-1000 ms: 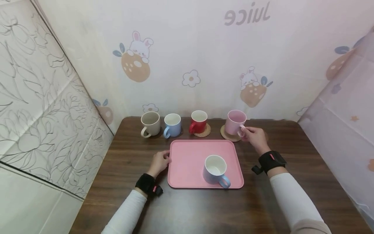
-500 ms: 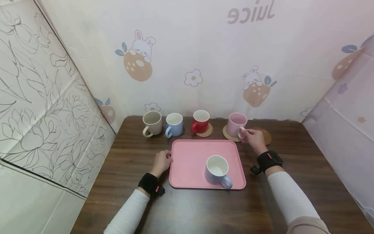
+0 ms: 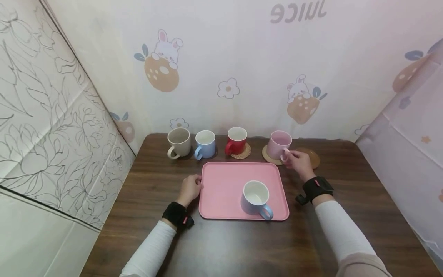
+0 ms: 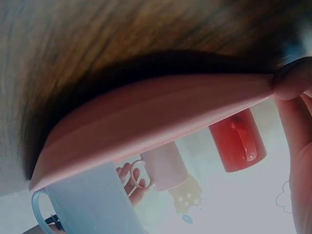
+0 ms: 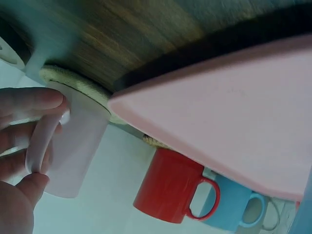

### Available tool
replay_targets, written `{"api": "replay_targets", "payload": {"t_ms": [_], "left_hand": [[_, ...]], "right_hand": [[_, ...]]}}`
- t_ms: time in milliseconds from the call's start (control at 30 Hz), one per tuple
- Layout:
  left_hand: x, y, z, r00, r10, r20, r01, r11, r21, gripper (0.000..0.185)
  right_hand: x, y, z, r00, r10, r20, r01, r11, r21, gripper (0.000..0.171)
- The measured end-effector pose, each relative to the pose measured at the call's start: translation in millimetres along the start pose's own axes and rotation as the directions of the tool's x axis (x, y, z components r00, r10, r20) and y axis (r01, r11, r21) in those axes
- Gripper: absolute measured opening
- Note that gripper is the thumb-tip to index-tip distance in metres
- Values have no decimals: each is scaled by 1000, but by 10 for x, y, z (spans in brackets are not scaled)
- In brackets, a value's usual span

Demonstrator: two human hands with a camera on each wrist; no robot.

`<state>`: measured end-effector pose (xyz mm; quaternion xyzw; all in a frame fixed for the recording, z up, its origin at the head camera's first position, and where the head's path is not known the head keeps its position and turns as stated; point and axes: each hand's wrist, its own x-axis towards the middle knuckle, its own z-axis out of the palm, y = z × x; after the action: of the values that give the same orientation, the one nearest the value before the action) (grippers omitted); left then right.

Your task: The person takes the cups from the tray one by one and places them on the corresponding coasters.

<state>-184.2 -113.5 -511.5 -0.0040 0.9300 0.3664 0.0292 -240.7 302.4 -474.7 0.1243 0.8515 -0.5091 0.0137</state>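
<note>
Head view is showing a person seated at a dark brown wooden table (image 3: 242, 246), both sleeves white, a black band on each wrist. Right hand (image 3: 298, 162) is reaching to the far side of the table and pinching the handle of a pale pink ceramic mug (image 3: 278, 144), thumb and fingers curled round that handle; the right wrist view is confirming this, with fingertips (image 5: 36, 105) lying against the mug's wall and handle. The pink mug is standing upright on a round woven coaster (image 3: 267, 157), just beyond the far right corner of a flat pink rectangular tray (image 3: 221, 188). A second, brown round coaster (image 3: 310, 156) is lying just right of the hand, bare.

Left hand (image 3: 190, 187) is resting at the tray's left edge, fingers curled against the rim; the left wrist view is showing a fingertip (image 4: 291, 80) touching the rim, though a full grip cannot be confirmed.

A lavender-blue mug with a blue handle (image 3: 255, 198) is standing upright on the tray, near its front right corner. Along the back wall, left of the pink mug, a red mug (image 3: 236, 140) is sitting on its own woven coaster (image 3: 244, 152), then a light blue mug (image 3: 205, 144) and a beige mug (image 3: 178, 142), both directly on the table.
</note>
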Motion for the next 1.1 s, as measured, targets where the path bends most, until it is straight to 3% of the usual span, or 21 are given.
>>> {"api": "replay_targets", "payload": {"t_ms": [300,567,767,1100], "left_hand": [[-9,14,15,999,-33,37,34,999,-29,27],[0,25,3,996,-69,57,71,997,-32,29],[-45,38,6,994,-86,67,88,996,-25,28],[-52,34,15,998,-51,34,51,998,-22,25]], "right_hand": [[-201,-22,-176,999,3,-51,-9,994,-113,66],[-463,-119,-333,1000,3,-23,-7,989,-148,74],[-722,-193,-334,997,-75,-6,73,988,-134,61],[-1150,-425,-243,976,-207,64,214,967,-135,54]]}}
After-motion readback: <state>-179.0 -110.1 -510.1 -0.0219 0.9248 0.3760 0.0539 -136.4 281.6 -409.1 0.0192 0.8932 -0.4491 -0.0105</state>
